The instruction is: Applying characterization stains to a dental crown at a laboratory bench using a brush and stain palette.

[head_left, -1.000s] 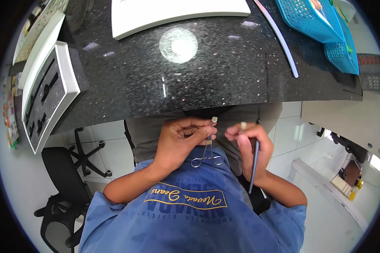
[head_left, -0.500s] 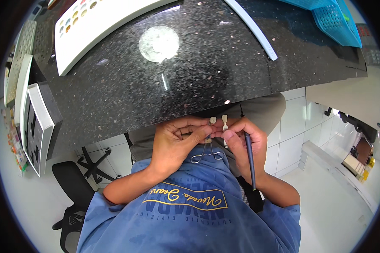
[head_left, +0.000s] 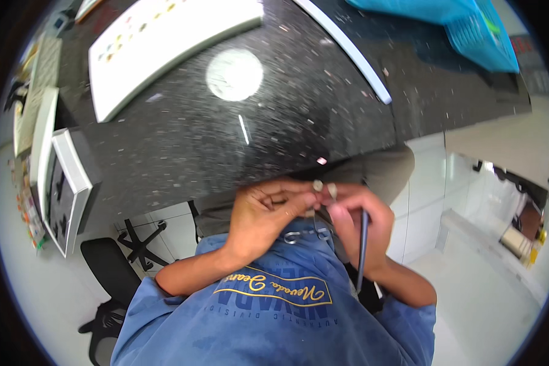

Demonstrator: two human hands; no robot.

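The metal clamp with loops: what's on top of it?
A small whitish piece shows atop the metal clamp. The left hand covers the part below, so I can't see how it's held.

Table (head_left: 183, 152): black, thick with pale flecks. On it: white panel (head_left: 165, 64) dotted yellow and brown; pale blue strip (head_left: 348, 49); bright turquoise basket (head_left: 482, 39). At its near edge I have a silver looped tool (head_left: 291, 237), a cream piece (head_left: 332, 190) and a dark blue pen (head_left: 363, 244). Same side of it: my blue shirt (head_left: 268, 335), yellow-framed yellow lettering, deeper blue print; my grey-brown trousers (head_left: 378, 177); black chair (head_left: 107, 265); white floor tiles (head_left: 427, 168), greyish joints.
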